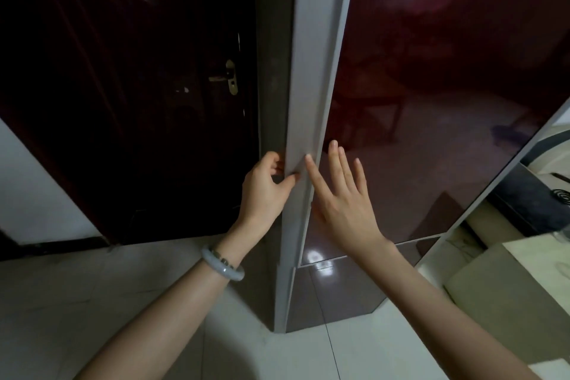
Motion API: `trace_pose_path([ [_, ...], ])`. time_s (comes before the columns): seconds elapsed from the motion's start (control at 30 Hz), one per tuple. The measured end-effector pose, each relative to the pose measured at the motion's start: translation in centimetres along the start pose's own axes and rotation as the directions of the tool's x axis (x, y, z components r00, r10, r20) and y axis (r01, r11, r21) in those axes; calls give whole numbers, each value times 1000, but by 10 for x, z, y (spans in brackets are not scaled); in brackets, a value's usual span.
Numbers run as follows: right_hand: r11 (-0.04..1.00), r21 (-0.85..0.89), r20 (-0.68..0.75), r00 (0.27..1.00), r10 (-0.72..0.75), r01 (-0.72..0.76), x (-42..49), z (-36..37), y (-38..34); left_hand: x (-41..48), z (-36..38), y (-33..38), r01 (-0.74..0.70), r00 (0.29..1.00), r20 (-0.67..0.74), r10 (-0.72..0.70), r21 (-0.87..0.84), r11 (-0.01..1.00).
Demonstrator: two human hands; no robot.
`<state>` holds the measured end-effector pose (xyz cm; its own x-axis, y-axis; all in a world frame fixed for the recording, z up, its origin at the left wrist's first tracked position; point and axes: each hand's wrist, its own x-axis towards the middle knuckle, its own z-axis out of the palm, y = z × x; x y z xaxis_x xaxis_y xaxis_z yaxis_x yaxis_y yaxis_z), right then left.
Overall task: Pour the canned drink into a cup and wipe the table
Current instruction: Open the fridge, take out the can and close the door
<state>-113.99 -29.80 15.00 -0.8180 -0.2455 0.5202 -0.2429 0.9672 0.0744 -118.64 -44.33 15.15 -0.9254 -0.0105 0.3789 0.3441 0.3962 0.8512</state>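
Fridge door edge (pixel 311 71) gripped by left hand (pixel 265 191); right hand (pixel 342 203) laid flat, fingers straight, on door front (pixel 431 102), likely bracing pull-open.

No text seems legible in the dimness.

Head camera, wide-angle, facing forward-down, close to glossy door (pixel 431 86)

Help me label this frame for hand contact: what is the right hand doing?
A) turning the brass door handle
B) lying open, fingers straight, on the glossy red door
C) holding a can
B: the right hand lies with straight fingers on the glossy red door, while the left hand grips its grey edge.
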Motion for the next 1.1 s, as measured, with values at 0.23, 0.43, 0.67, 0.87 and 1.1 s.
trace_pose_path([
  [0.23,998,56,-18,1000,2,-1,-52,-20,3,-57,-2,9,-101,991,87,105,-43,994],
  [0.43,989,147,-73,996,41,-30,-90,-44,-1,-108,-3,39,17,990,138,15,-228,974],
  [0.67,980,177,-94,989,110,-92,-157,-76,2,-184,20,82,76,984,175,-29,-270,960],
  [0.87,958,246,-147,971,189,-149,-230,-110,19,-261,51,142,120,969,245,-40,-318,940],
  [1.1,947,189,-231,926,299,-259,-303,-148,66,-326,97,183,11,858,490,153,-316,949],
])
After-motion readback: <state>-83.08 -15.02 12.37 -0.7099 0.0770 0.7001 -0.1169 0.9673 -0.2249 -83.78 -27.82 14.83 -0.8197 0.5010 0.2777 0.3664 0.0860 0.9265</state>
